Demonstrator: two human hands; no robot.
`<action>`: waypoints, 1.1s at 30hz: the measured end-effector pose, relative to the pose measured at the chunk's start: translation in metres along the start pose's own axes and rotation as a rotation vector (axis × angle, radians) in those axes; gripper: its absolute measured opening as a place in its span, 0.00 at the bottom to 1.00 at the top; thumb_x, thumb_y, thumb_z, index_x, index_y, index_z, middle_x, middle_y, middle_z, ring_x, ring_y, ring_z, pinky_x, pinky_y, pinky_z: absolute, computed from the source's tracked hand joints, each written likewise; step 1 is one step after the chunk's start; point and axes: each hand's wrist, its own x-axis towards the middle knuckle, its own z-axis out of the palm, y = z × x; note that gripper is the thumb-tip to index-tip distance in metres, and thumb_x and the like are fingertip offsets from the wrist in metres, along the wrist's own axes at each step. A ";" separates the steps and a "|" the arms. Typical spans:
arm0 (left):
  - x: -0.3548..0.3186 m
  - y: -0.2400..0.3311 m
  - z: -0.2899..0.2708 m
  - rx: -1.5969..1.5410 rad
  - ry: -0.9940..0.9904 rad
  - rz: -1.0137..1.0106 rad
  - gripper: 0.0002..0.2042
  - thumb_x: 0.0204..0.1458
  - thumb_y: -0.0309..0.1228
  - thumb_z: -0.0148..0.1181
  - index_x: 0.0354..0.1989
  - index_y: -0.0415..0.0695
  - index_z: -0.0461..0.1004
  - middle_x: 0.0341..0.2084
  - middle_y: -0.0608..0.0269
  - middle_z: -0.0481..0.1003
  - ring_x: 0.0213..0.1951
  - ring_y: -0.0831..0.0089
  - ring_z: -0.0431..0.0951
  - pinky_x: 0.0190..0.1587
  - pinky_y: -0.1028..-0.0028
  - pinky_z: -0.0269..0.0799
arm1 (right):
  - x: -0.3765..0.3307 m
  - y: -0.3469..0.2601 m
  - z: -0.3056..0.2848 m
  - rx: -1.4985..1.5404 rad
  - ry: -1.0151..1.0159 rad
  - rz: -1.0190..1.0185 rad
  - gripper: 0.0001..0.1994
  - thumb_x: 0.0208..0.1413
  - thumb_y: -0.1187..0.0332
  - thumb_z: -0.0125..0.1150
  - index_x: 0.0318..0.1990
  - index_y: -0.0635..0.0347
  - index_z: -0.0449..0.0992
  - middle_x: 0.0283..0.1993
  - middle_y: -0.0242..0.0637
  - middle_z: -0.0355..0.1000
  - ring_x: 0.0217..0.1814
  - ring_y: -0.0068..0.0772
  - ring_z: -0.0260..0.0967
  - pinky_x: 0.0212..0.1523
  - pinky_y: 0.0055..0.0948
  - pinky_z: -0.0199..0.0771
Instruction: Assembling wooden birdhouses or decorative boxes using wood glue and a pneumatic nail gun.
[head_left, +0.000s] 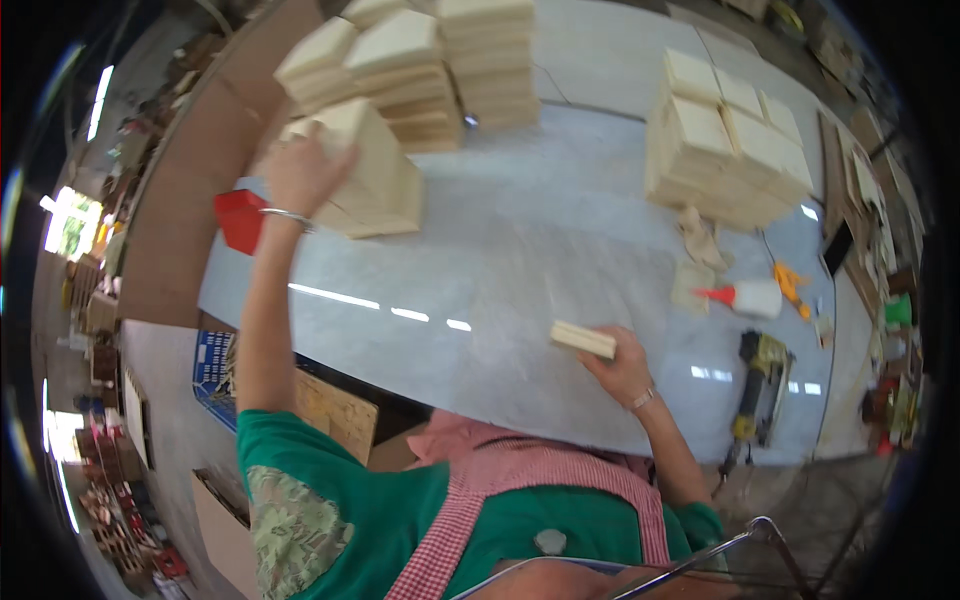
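My left hand reaches to the near-left stack of pale wooden blocks, with thumb and fingers apart over its top left edge. The fingers are a little blurred, and their tips partly hidden. Low over the table's near side, my right hand is closed around the right end of a small pale wooden block. A line runs along the block's side, as if two layers lie together. A red container stands just left of my left wrist.
More wooden stacks rise behind, and another block pile stands at the far right. On the table's right side lie a white glue bottle with a red nozzle, an orange-handled tool and a nail gun. A blue crate sits below left.
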 end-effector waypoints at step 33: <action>-0.212 0.172 0.064 -1.865 -0.886 -0.062 0.12 0.55 0.22 0.56 0.48 0.38 0.70 0.39 0.65 0.76 0.42 0.78 0.74 0.46 0.77 0.71 | 0.007 0.000 -0.002 0.022 -0.098 0.093 0.24 0.46 0.62 0.67 0.49 0.62 0.68 0.40 0.41 0.67 0.39 0.43 0.69 0.38 0.35 0.72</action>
